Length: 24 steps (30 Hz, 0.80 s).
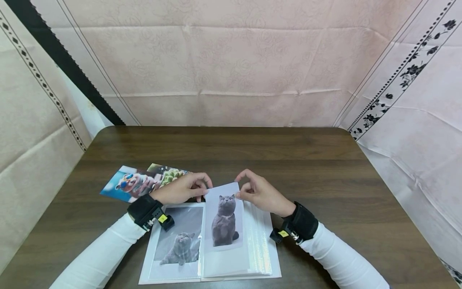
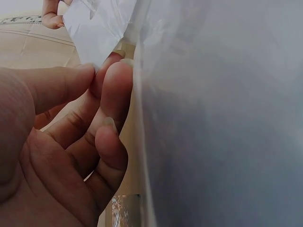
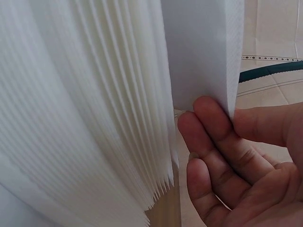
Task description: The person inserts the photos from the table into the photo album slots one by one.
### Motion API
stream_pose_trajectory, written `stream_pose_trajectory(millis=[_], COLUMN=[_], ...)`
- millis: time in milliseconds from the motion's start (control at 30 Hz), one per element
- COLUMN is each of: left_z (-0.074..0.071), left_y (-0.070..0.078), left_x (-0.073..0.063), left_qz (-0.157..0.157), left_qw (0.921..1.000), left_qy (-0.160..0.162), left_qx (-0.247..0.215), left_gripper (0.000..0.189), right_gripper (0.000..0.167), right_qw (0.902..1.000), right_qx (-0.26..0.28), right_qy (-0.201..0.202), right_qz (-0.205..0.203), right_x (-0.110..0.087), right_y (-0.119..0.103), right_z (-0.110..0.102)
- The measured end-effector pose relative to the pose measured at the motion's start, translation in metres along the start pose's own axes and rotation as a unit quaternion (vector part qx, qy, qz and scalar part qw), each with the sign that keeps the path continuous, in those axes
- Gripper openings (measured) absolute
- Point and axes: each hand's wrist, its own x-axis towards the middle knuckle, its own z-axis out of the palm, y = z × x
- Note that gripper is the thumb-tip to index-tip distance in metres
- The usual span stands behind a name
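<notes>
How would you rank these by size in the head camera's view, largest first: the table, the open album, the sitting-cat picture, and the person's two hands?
1. Table
2. Open album
3. Sitting-cat picture
4. Left hand and right hand: they look too alike to rank.

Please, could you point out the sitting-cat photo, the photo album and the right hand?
Sitting-cat photo [image 1: 224,224]: head view, on the printed cat's body.
Photo album [image 1: 173,273]: head view, on its lower left white border.
Right hand [image 1: 262,194]: head view, on its back.
</notes>
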Motion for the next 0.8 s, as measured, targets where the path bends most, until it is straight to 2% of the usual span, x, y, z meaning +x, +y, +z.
stream_pose_trajectory(millis=[800], left_z=[0.0017], left_y=[0.0024], left_x=[-0.0018], left_qz=[0.001], left_qw=[0.9999], left_qy=[-0.003], left_qx=[0.013], left_gripper=[0.013], right_gripper=[0.022], right_qw=[0.9998], right_qx=[0.015], right_qy=[-0.006], right_qz=[-0.013], right_x=[-0.0013], right_y=[0.0011], right_z=[-0.0004])
